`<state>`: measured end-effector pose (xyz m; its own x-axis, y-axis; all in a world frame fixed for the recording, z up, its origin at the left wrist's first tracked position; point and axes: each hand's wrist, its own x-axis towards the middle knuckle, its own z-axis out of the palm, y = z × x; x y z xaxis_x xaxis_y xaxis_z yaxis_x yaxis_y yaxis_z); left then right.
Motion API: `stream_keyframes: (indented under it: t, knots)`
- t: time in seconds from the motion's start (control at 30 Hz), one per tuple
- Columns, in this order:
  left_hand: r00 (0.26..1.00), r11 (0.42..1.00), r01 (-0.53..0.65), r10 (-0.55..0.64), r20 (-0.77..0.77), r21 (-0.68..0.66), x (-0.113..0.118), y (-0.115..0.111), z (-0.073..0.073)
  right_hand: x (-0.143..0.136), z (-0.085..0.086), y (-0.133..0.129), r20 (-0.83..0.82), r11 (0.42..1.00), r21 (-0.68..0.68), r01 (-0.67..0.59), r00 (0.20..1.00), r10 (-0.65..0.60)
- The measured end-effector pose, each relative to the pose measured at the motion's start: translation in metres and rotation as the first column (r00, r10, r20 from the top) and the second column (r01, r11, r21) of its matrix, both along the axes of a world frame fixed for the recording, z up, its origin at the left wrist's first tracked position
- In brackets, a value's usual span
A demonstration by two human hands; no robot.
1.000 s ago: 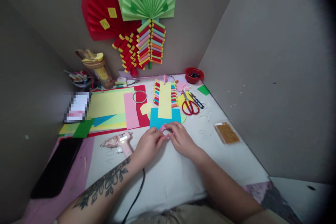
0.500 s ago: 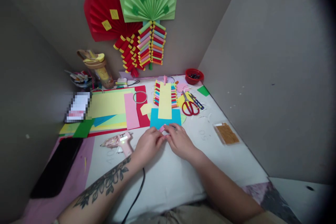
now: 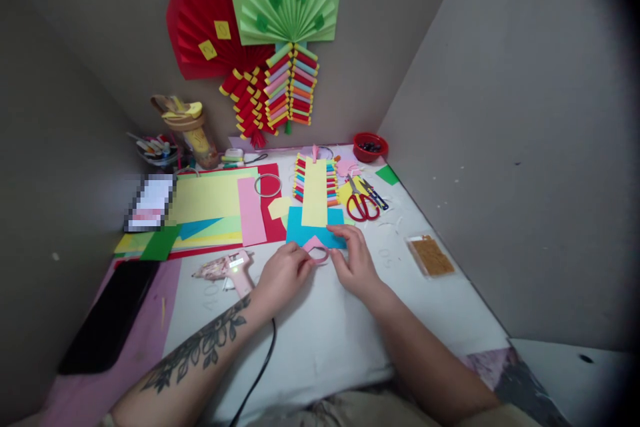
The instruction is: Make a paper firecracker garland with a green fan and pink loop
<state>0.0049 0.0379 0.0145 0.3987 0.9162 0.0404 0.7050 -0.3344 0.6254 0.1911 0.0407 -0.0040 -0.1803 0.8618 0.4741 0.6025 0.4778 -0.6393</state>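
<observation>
A small pink paper strip (image 3: 320, 256), bent into a loop, stands over the white table at the lower edge of a blue paper (image 3: 296, 229). My left hand (image 3: 286, 273) pinches the loop's left side between thumb and fingers. At the loop's right side is my right hand (image 3: 356, 261), its thumb and fingers spread apart. Above the blue paper lies a yellow strip (image 3: 315, 193) over rows of small colored paper rolls (image 3: 332, 181). The pink glue gun (image 3: 240, 268) rests left of my left hand.
Red-handled scissors (image 3: 362, 205) and snips (image 3: 376, 193) lie to the right. Stacked colored papers (image 3: 205, 200), a metal ring (image 3: 268, 185) and a phone (image 3: 151, 203) are at left. Behind stands a red bowl (image 3: 370, 147). A brown-filled case (image 3: 431, 256) sits near the right edge.
My right hand has let go of the pink strip and moved slightly right, its fingers opening. The strip now shows as a loop. The camera view has shifted slightly.
</observation>
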Motion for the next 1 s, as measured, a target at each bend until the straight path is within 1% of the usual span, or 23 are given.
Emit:
stream_keyframes:
  t: [0.07, 0.17, 0.3, 0.43, 0.53, 0.67, 0.9, 1.0]
  knots:
    - [1.0, 1.0, -0.003, 0.003, -0.002, 0.006, 0.0, -0.001, 0.001, 0.002, 0.001, 0.0, 0.048, 0.999, -0.015, -0.036, 0.998, 0.036]
    - [1.0, 1.0, -0.017, 0.017, -0.008, 0.012, 0.0, -0.002, 0.004, 0.0, 0.002, 0.001, 0.164, 0.99, -0.092, -0.111, 0.979, 0.125]
    - [0.996, 0.999, -0.046, 0.047, -0.074, 0.019, 0.001, -0.003, 0.008, -0.004, 0.001, 0.002, 0.238, 0.972, -0.184, -0.145, 0.953, 0.188]
    - [0.984, 0.995, -0.094, 0.098, -0.151, 0.036, 0.0, -0.003, 0.008, -0.005, -0.002, 0.002, 0.269, 0.966, -0.224, -0.131, 0.944, 0.191]
    - [0.976, 0.993, -0.112, 0.118, -0.18, 0.048, -0.001, -0.002, 0.007, -0.006, -0.003, 0.001, 0.281, 0.964, -0.236, -0.119, 0.942, 0.185]
    - [0.973, 0.993, -0.112, 0.119, -0.2, 0.045, -0.003, -0.001, 0.008, -0.006, -0.002, 0.001, 0.288, 0.963, -0.247, -0.108, 0.941, 0.18]
    - [0.97, 0.994, -0.109, 0.105, -0.22, -0.005, -0.002, -0.001, 0.012, -0.009, -0.002, 0.001, 0.293, 0.961, -0.256, -0.099, 0.94, 0.175]
    - [0.968, 0.995, -0.104, 0.098, -0.23, -0.013, -0.002, -0.001, 0.012, -0.009, -0.003, 0.001, 0.27, 0.961, -0.254, -0.108, 0.946, 0.178]
